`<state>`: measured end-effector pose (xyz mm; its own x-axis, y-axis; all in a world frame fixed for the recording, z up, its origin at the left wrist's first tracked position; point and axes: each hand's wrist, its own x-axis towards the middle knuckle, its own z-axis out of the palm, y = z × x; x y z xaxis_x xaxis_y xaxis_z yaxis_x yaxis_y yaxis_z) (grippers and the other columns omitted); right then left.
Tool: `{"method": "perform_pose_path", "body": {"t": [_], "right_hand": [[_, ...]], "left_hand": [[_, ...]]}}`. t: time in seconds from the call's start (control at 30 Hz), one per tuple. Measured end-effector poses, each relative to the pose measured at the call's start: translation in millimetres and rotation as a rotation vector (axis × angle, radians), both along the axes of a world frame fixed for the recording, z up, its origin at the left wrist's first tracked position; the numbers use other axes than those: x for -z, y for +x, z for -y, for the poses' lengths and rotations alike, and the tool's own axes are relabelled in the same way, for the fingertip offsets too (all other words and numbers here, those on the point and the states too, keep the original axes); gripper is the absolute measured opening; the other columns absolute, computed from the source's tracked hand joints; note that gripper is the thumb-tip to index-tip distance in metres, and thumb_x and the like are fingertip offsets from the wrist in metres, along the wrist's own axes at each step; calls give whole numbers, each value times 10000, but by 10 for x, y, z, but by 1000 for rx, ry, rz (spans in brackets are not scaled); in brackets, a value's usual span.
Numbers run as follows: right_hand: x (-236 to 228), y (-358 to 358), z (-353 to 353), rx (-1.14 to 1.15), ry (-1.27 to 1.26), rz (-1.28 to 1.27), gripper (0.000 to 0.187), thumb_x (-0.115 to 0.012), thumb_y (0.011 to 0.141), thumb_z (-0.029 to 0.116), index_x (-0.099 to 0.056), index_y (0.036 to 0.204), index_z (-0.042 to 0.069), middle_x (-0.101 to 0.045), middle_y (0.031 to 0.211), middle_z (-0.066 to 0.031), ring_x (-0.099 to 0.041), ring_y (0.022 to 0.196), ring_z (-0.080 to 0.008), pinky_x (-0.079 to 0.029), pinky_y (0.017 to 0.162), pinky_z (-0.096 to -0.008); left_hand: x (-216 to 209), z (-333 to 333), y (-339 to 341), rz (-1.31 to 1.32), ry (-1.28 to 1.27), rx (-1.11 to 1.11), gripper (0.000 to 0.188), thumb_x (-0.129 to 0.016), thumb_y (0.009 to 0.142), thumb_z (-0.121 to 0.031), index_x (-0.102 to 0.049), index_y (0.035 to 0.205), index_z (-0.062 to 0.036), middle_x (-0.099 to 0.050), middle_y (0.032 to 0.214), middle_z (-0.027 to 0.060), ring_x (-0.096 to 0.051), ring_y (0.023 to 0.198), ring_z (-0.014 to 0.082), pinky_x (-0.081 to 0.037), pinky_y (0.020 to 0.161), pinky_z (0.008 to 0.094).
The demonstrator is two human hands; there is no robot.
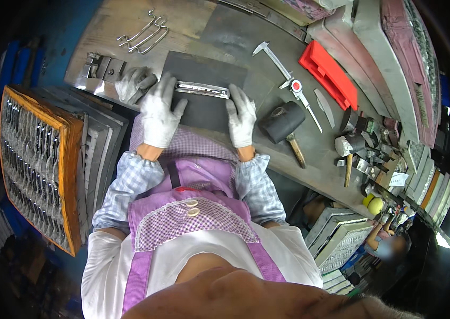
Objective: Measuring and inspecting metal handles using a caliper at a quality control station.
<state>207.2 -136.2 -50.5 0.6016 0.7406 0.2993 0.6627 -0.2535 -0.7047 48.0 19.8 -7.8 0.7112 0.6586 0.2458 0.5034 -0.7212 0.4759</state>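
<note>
In the head view, the metal bar point(202, 89) lies on the dark plate point(203, 114) between the fingertips of both gloved hands. The left hand point(161, 117) has its thumb wide of its fingers; the right hand point(242, 118) is narrower at the other end, though I cannot tell whether it grips. The mallet point(282, 122) and caliper point(296, 86) lie right of the right fingers. The step seems to be positioning the bar; the next move probably calls for even, light contact at both ends.

Gloved left hand point(162, 114) and right hand point(242, 118) at the 2 ends of this shiny metal bar point(202, 90), mallet point(282, 122) nearby lol
</note>
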Motion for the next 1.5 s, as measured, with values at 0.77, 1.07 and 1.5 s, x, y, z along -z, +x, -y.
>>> {"method": "perform_pose_path", "body": {"t": [0.77,1.07,1.5], "right_hand": [[-240,209,-2629,-560,-373,751,143,-635,831,162,-749,911,127,-684,961,-120,-632,967,-309,-488,827,-440],[-887,208,-1535,-339,-15,413,169,-688,866,73,-693,1035,56,-721,974,-160,-687,910,-370,-549,811,-449],[-1256,-395,-1959,-662,-91,19,172,-665,926,90,-727,1050,-12,-721,901,-122,-689,817,-190,-529,775,-304]], "left_hand": [[37,-2557,623,-552,-209,-45,330,-643,825,-233,-767,1071,-50,-721,1115,238,-705,1039,405,-564,896,478],[122,-2308,621,-466,-118,77,268,-758,788,-257,-785,987,-79,-759,976,169,-739,949,348,-588,811,457],[-1856,-2273,-1491,194,-708,-36,357,-736,900,-336,-752,1094,-37,-702,791,34,-593,603,96,-488,499,282]]}}
